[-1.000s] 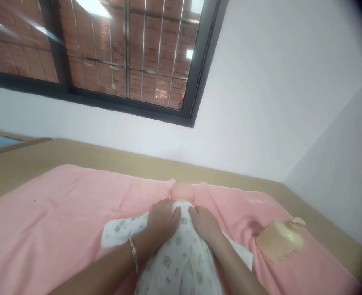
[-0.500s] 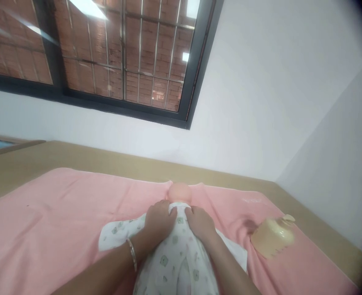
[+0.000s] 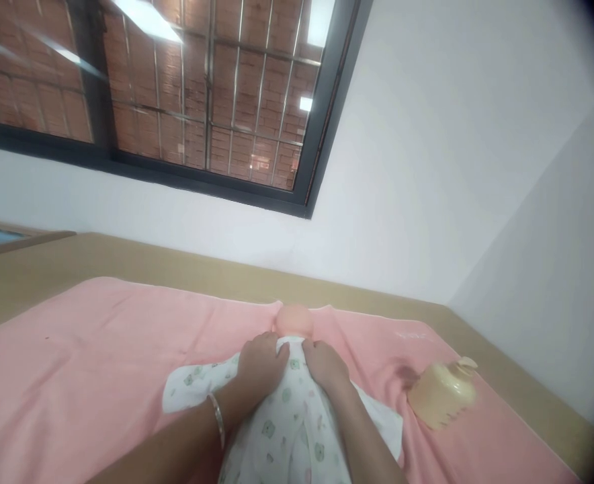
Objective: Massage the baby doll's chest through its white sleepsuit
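A baby doll (image 3: 293, 320) lies on its back on a pink towel (image 3: 95, 363), its bare head pointing away from me. It wears a white printed romper (image 3: 287, 423). My left hand (image 3: 263, 361), with a bracelet on the wrist, and my right hand (image 3: 327, 364) both sit at the doll's collar. Each hand's fingers are curled and pinching the romper's neckline, close together on either side of the chest.
A cream plastic bottle (image 3: 442, 398) lies on its side on the towel to the right. The towel covers a tan tabletop (image 3: 125, 259) set against a white wall. A dark-framed barred window (image 3: 176, 101) is above.
Both hands stay at the romper's collar. The view has shifted slightly, so the bottle appears a little further left and lower.
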`<move>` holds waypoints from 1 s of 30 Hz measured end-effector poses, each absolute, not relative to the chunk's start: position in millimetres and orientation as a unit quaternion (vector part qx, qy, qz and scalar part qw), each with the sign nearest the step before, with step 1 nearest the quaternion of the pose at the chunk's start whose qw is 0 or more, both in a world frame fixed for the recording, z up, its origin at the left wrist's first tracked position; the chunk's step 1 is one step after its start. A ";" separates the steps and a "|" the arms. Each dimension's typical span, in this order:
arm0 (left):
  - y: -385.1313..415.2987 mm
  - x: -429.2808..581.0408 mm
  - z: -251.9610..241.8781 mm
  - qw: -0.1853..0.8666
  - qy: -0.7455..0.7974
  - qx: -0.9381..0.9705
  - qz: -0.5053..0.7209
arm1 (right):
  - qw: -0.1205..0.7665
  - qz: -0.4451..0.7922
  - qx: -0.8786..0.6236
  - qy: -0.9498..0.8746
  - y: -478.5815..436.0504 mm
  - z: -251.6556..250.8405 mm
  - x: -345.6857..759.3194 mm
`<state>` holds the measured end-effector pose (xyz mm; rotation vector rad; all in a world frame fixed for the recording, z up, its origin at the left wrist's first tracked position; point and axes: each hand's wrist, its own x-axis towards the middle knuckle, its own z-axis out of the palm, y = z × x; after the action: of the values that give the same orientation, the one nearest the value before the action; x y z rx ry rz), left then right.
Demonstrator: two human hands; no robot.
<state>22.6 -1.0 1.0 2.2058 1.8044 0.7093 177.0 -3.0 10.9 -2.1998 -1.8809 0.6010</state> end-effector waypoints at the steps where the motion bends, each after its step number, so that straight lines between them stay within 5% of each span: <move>1: -1.4 22.5 1.2 0.102 0.611 0.748 0.239 | 0.097 0.204 -0.744 -0.629 -3.1 10.4 177.2; 11: 1.3 22.2 -2.8 0.094 0.598 0.759 0.240 | 0.124 0.203 -0.754 -0.613 -5.4 10.3 178.6; 20: -1.4 24.3 -0.1 -0.030 0.540 0.824 0.171 | 0.103 0.066 -0.735 -0.667 -33.3 33.4 156.1; 30: -3.4 25.5 -1.2 -0.052 0.519 0.836 0.167 | 0.112 0.169 -0.715 -0.669 -20.9 24.8 172.3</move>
<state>25.5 -3.4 -1.2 2.7186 1.6887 0.5437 172.3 -20.9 24.8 -2.0991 -1.9648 0.4950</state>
